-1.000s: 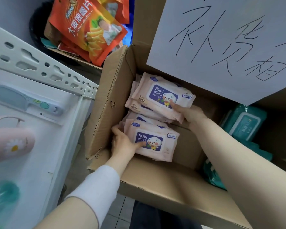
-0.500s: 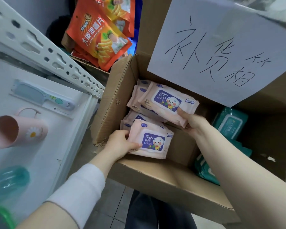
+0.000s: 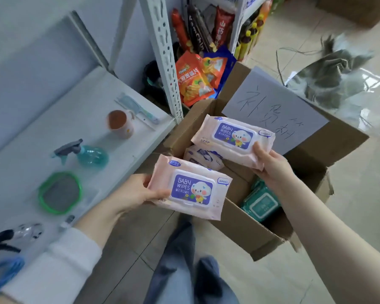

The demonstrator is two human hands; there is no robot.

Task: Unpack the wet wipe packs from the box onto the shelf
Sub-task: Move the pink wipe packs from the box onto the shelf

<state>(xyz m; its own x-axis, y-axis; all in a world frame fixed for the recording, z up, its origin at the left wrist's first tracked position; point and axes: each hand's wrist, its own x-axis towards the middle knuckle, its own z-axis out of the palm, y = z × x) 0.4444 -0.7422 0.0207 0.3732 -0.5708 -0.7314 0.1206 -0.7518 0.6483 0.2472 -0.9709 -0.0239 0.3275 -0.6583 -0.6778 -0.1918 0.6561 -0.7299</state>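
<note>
My left hand (image 3: pixel 138 193) grips a pink baby wipes pack (image 3: pixel 190 186) by its left end, held above the near edge of the open cardboard box (image 3: pixel 246 229). My right hand (image 3: pixel 270 165) holds a second pink baby wipes pack (image 3: pixel 233 140) by its right end, higher up over the box. More pink packs (image 3: pixel 203 157) lie inside the box, and green wipe packs (image 3: pixel 261 204) sit in its right part. The white shelf (image 3: pixel 79 119) is to the left of the box.
On the shelf stand a pink cup (image 3: pixel 120 123), a comb (image 3: pixel 136 110), a teal spray bottle (image 3: pixel 86 156), a green-rimmed mirror (image 3: pixel 60 193) and a clear bottle (image 3: pixel 29 232). A perforated shelf post (image 3: pixel 165 60) rises beside orange snack bags (image 3: pixel 195 84). Crumpled plastic (image 3: pixel 333 77) lies on the floor.
Both hands have lifted their pink packs up out of the box. The view has pulled back and up, so the shelf top and the floor now show.
</note>
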